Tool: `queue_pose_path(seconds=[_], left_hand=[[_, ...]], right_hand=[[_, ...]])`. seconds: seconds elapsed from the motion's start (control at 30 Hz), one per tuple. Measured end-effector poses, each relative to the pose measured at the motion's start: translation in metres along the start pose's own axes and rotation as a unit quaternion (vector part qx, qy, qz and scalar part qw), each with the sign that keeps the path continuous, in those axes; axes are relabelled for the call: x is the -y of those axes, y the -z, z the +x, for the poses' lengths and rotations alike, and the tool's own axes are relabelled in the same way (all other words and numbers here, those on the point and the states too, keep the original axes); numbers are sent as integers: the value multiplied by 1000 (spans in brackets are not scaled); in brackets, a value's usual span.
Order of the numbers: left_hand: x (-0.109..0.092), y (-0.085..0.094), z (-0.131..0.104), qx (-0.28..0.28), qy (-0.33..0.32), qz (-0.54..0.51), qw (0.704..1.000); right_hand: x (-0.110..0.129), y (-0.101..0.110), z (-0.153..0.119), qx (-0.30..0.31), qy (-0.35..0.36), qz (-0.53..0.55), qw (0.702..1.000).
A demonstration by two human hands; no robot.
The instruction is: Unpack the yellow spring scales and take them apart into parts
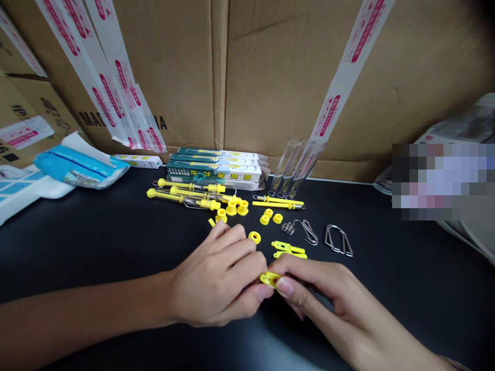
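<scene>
Close together above the black tabletop, my left hand [224, 278] and my right hand [328, 301] meet at a small yellow plastic piece [269, 279] with a hole in it. My right thumb and index finger pinch its right end. The left thumb and curled fingers close on its left end; what else lies inside that hand is hidden. A yellow tip [211, 222] shows just beyond the left knuckles, and I cannot tell if it is held. Two similar flat yellow pieces [288, 247] lie beyond my right fingers. A yellow ring [254, 237] is near the left fingertips.
Assembled yellow spring scales [185, 196] lie before stacked boxes [216, 167]. Clear tubes [296, 170] stand beside them. Around are yellow rods [278, 204], yellow caps [265, 219], small springs [288, 228], wire hooks [307, 232], metal loops [339, 240] and a blue packet [79, 165]. Cardboard [266, 77] rises behind.
</scene>
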State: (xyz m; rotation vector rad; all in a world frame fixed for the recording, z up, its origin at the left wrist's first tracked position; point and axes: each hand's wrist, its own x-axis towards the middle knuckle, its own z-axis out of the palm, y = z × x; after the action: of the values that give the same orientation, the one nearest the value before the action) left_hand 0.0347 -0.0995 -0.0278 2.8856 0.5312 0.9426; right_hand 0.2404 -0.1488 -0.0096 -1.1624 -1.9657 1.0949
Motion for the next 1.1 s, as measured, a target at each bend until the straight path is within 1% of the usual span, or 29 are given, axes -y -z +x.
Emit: queue_pose_path(seconds=[0.07, 0.17, 0.27, 0.37, 0.43, 0.57, 0.63, 0.73, 0.8, 0.87, 0.93, 1.03, 1.1], left_hand=[[1, -1, -1, -9, -1, -14, 1000], [2, -1, -4, -37, 0, -49, 998], [3, -1, -6, -46, 2, -71, 996], [2, 0, -7, -39, -1, -80, 996], [2, 0, -7, -37, -3, -88, 995], [2, 0, -6, -40, -16, -103, 994], [2, 0, -5, -35, -20, -102, 994], [1, -1, -4, -22, -20, -84, 996], [0, -2, -3, -27, -16, -56, 998], [-1, -2, -3, -39, -7, -26, 999], [-2, -1, -3, -28, 1, -4, 1000], [-2, 1, -2, -8, 6, -1, 1000], [-3, 1, -2, -15, 11, -16, 1000]], right_hand=[[0, 0, -1, 1, -23, 33, 999], [2, -1, -2, 9, -68, 96, 993], [4, -3, -2, 53, -115, 151, 980], [1, -7, -2, 84, -133, 223, 962], [-5, -11, -1, 98, -140, 285, 943], [-14, -19, -1, 130, -153, 413, 888], [-16, -23, -1, 140, -167, 457, 863], [-17, -28, -1, 140, -188, 512, 827], [-18, -30, -2, 140, -185, 533, 814], [-18, -32, -2, 125, -182, 524, 823], [-17, -34, -4, 95, -183, 492, 846], [-16, -36, -8, 54, -177, 435, 881], [-15, -37, -10, 34, -167, 395, 903]])
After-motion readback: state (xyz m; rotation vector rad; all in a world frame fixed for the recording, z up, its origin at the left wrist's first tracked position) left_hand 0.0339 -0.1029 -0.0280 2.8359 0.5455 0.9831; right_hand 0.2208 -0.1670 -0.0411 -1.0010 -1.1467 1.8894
